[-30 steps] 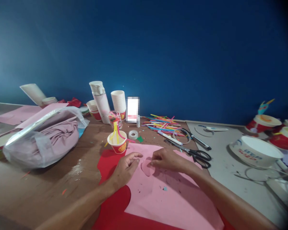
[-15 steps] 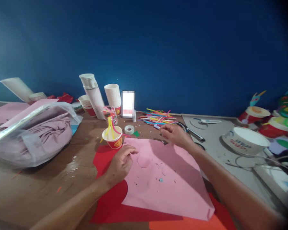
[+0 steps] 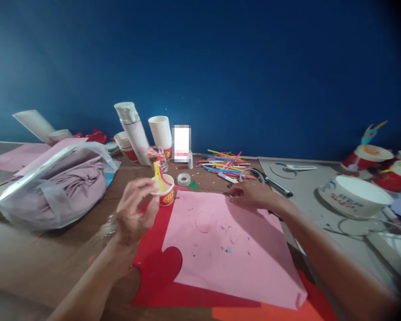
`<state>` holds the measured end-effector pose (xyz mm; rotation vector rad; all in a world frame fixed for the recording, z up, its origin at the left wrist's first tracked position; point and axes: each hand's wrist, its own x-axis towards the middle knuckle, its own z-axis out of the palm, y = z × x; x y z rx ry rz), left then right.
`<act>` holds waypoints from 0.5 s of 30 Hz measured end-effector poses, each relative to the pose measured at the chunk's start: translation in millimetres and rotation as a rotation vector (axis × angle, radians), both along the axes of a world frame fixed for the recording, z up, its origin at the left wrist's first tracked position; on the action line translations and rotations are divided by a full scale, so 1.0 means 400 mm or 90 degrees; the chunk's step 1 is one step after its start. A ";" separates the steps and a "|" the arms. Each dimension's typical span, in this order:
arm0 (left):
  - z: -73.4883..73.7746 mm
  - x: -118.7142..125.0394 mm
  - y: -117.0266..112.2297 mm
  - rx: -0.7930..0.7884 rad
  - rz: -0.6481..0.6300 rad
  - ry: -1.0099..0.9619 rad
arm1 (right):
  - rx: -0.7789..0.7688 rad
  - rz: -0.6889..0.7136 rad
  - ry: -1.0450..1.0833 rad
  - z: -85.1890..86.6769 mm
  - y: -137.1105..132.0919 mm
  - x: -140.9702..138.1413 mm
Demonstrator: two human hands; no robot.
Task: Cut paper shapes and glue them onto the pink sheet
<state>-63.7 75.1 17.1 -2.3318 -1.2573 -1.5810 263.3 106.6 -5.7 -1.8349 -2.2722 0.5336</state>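
Observation:
My left hand (image 3: 135,207) is raised at the left side of a small red-and-white paper cup (image 3: 167,197), thumb and fingers apart. Its fingertips overlap the cup's rim in view; whether they touch I cannot tell. Yellow and pink strips (image 3: 158,176) stick up from the cup and hang over its edge. At the far edge of a pink paper sheet (image 3: 210,249), my right hand (image 3: 252,194) is low with its fingers curled together. What they close on is hidden. A white marker (image 3: 226,178) and a dark-handled cutter knife (image 3: 278,185) lie just beyond it.
Colourful pipe-cleaner-like sticks (image 3: 223,162) lie in a pile at the back. A tape roll (image 3: 183,179), a stack of paper cups (image 3: 160,133) and a white flask (image 3: 133,133) stand nearby. A plastic bag (image 3: 63,191) sits left, a large paper bowl (image 3: 354,196) right. Red paper (image 3: 153,285) lies underneath.
My left hand has moved left, from over the pink sheet to the cup, and its fingers have spread. My right hand has lowered onto the sheet's far edge. The view has shifted slightly.

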 end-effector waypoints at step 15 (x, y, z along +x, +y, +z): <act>-0.059 -0.002 0.087 -0.340 0.106 0.040 | -0.033 0.025 -0.084 0.021 -0.008 -0.017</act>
